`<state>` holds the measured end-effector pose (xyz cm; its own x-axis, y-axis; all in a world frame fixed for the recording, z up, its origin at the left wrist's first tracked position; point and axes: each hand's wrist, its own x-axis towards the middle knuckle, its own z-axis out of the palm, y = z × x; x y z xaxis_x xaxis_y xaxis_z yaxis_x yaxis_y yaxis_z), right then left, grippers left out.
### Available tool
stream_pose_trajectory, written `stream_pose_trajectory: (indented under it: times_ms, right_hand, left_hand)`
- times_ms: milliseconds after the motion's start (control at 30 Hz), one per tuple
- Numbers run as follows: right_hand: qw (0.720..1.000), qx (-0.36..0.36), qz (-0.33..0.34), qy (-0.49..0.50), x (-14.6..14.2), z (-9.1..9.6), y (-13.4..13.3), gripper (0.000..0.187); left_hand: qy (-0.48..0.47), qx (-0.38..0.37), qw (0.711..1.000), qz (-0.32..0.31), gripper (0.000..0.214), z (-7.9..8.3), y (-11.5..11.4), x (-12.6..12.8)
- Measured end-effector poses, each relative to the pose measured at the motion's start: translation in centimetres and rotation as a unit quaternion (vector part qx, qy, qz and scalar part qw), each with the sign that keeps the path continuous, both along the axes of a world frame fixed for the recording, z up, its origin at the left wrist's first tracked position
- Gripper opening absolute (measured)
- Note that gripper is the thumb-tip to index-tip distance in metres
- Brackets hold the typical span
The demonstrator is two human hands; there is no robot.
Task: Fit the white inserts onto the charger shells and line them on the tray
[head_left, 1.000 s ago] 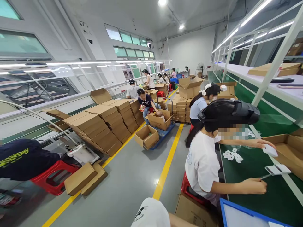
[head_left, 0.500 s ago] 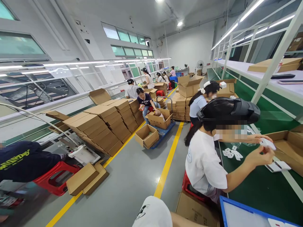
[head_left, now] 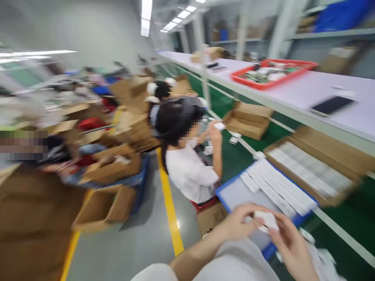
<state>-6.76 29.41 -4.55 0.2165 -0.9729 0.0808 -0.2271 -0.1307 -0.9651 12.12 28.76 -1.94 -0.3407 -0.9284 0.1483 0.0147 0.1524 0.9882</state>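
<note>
A small white plastic piece (head_left: 266, 221) is held between my two hands above the near edge of a blue-rimmed tray (head_left: 227, 187). My left hand (head_left: 244, 220) pinches it from the left side. On the other side, the fingers of my right hand (head_left: 290, 238) close on it too. Motion blur hides its finer details. Rows of white pieces (head_left: 278, 185) lie in the tray just beyond my hands. More loose white pieces (head_left: 322, 253) are beside my right wrist, partly covered by it.
A carton of white pieces (head_left: 310, 168) stands right of the tray. Above, a shelf holds a red tray of parts (head_left: 272, 74) and a dark phone (head_left: 332, 105). A co-worker in white (head_left: 190, 171) sits at the green bench ahead. Cartons (head_left: 102, 208) line the aisle.
My view has swung to the right, toward the bench. Both my hands and the white piece are now in sight; before, only part of an arm and sleeve showed.
</note>
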Motion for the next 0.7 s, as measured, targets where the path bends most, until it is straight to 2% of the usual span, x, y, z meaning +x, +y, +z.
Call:
stream_pose_trajectory:
  times_ms: [67,133,233,300,433,533,700]
  right_hand:
    - [0.999,0.036,0.007,-0.002,0.0,0.2,0.6,0.034]
    - [0.998,0.056,0.005,0.020,-0.3,-0.3,0.2,0.033]
    - [0.990,0.132,0.038,-0.032,-1.6,-2.2,0.2,0.033]
    - [0.983,0.165,0.035,-0.077,-2.5,-3.8,0.8,0.036]
    - [0.974,0.171,-0.061,-0.132,-4.0,-6.6,1.9,0.043]
    - [0.959,0.159,-0.151,-0.180,-4.4,-8.0,1.8,0.051]
    - [0.932,0.153,-0.246,-0.220,-3.7,-9.7,1.0,0.055]
  left_hand:
    - [0.000,0.044,0.997,-0.056,0.047,-0.5,-1.3,0.9]
    - [-0.038,0.075,0.989,-0.124,0.044,-1.7,-3.1,1.5]
    - [-0.116,0.103,0.965,-0.213,0.042,-3.9,-4.7,1.2]
    - [-0.128,0.149,0.950,-0.244,0.046,-5.1,-4.8,0.3]
    - [-0.056,0.227,0.950,-0.209,0.044,-6.9,-4.8,-3.0]
    - [-0.013,0.240,0.958,-0.157,0.047,-7.8,-5.4,-5.9]
    - [0.034,0.260,0.959,-0.111,0.050,-9.7,-6.2,-9.5]
